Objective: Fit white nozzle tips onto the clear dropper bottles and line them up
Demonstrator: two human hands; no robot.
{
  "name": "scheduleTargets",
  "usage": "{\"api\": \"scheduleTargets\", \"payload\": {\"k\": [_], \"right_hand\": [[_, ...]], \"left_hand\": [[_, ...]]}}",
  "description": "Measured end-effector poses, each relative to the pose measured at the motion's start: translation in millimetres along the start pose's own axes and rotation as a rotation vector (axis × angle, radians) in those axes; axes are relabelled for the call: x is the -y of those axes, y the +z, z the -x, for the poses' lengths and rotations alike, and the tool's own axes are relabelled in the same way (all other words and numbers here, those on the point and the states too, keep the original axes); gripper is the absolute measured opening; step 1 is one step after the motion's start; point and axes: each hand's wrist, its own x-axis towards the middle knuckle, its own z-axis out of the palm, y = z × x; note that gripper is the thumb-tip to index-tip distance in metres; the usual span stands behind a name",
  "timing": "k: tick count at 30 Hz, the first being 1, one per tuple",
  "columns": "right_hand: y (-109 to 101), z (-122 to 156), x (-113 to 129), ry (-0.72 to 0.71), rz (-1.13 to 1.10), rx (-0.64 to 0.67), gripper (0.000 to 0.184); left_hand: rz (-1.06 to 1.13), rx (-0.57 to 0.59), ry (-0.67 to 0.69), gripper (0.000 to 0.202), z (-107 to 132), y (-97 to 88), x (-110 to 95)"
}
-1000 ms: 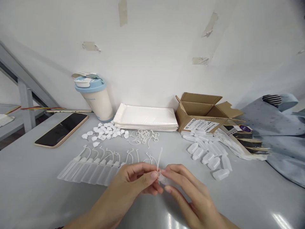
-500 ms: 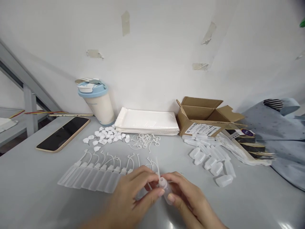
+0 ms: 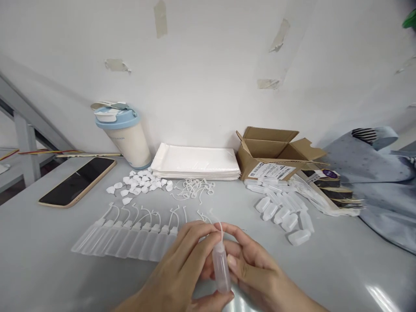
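Between the left hand (image 3: pixel 180 268) and right hand (image 3: pixel 258 266), a translucent bottle (image 3: pixel 222 268) tilts slightly, held by both hands.

From my post I am holding the left hand (image 3: pixel 178 266) with its back toward me, its fingers (image 3: pixel 195 237) arching over toward the right hand (image 3: pixel 260 271) and its thumb (image 3: pixel 214 300) lying low beneath them, pointing the same way. I am holding the right hand close beside it, its index finger (image 3: pixel 238 235) extending toward the left fingers, its thumb (image 3: pixel 238 265) bending inward, both hands gripping with fingers curling and bare forearms (image 3: pixel 302 299) slanting inward below.
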Motion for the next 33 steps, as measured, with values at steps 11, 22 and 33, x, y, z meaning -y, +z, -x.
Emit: {"api": "scheduleTargets", "payload": {"k": [11,22,33], "right_hand": [[-9,-3,-12,-0.318,0.517,-0.298,0.068],[-7,-4,-5,-0.224,0.349,-0.355,0.071],[-8,-7,14,-0.099,0.701,-0.438,0.062]], "left_hand": [[-0.145,0.065,0.081,0.039,0,7.4,8],[-0.074,0.118,0.05,0.041,2,3.1,15],[-0.103,0.195,-0.185,0.073,4,21.4,8]]}}
